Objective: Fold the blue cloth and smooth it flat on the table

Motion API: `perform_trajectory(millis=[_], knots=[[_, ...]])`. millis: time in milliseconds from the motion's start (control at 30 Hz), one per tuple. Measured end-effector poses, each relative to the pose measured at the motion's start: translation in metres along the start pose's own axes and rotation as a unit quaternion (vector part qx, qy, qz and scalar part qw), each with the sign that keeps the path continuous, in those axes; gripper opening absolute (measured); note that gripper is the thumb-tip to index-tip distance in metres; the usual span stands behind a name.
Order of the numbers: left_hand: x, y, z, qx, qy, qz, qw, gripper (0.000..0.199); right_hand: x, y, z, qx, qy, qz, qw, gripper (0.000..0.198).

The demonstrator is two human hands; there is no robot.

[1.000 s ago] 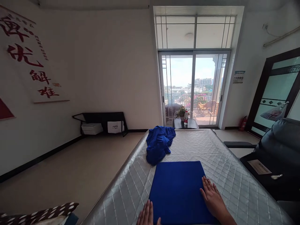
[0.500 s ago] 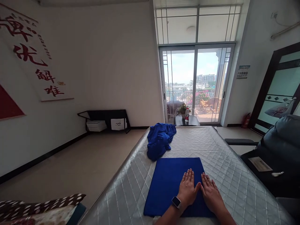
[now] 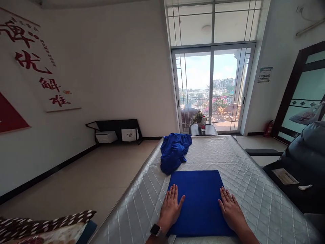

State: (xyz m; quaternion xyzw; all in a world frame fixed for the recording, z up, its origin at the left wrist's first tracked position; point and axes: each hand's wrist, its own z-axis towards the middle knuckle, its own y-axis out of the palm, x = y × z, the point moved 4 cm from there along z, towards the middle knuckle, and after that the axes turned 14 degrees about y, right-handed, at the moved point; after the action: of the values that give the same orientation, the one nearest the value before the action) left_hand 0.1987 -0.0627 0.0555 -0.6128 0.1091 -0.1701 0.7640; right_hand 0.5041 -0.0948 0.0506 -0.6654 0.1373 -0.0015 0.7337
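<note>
A flat, neatly squared blue cloth (image 3: 199, 203) lies on the silver quilted mattress (image 3: 264, 200) in front of me. My left hand (image 3: 171, 206), with a smartwatch (image 3: 155, 230) on its wrist, rests flat along the cloth's left edge, fingers out straight. On the opposite edge, my right hand (image 3: 230, 207) lies palm down with the fingers extended, partly on the cloth and partly beyond it. Neither hand grips anything. Past the cloth's far left corner sits a crumpled blue cloth (image 3: 174, 152), apart from both hands.
A black chair (image 3: 304, 162) bearing a card (image 3: 285, 176) stands to the right. Patterned fabric (image 3: 50, 225) is at the lower left. Beyond the mattress, a small table (image 3: 210, 129) holds a bottle (image 3: 203, 123) and a plant (image 3: 198, 117) before the glass doors.
My left hand has slid left, from beside the right hand to the cloth's left edge. The right hand stays by the right edge, and the cloth lies much as before.
</note>
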Motion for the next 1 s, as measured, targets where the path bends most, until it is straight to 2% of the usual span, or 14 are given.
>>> perform_trajectory(millis=[133,367,633,800,1000], knots=[[-0.015,0.004,-0.016,0.018,-0.002,0.0,1.0,0.075,0.0,0.0,0.001,-0.009,0.005,-0.014,1.0,0.063],[-0.019,0.011,-0.014,0.043,-0.015,-0.012,0.999,0.077,0.002,-0.003,0.004,-0.029,0.003,-0.039,0.999,0.065],[-0.025,0.019,-0.014,0.055,-0.006,-0.023,0.998,0.077,-0.02,-0.023,0.047,-0.035,-0.001,-0.062,0.997,0.064],[-0.026,0.021,-0.014,0.057,-0.011,-0.029,0.998,0.076,-0.026,-0.008,0.071,-0.035,0.014,-0.073,0.997,0.063],[-0.022,0.014,-0.014,0.043,-0.022,-0.038,0.998,0.076,-0.016,0.013,0.076,-0.013,0.013,-0.037,0.999,0.064]])
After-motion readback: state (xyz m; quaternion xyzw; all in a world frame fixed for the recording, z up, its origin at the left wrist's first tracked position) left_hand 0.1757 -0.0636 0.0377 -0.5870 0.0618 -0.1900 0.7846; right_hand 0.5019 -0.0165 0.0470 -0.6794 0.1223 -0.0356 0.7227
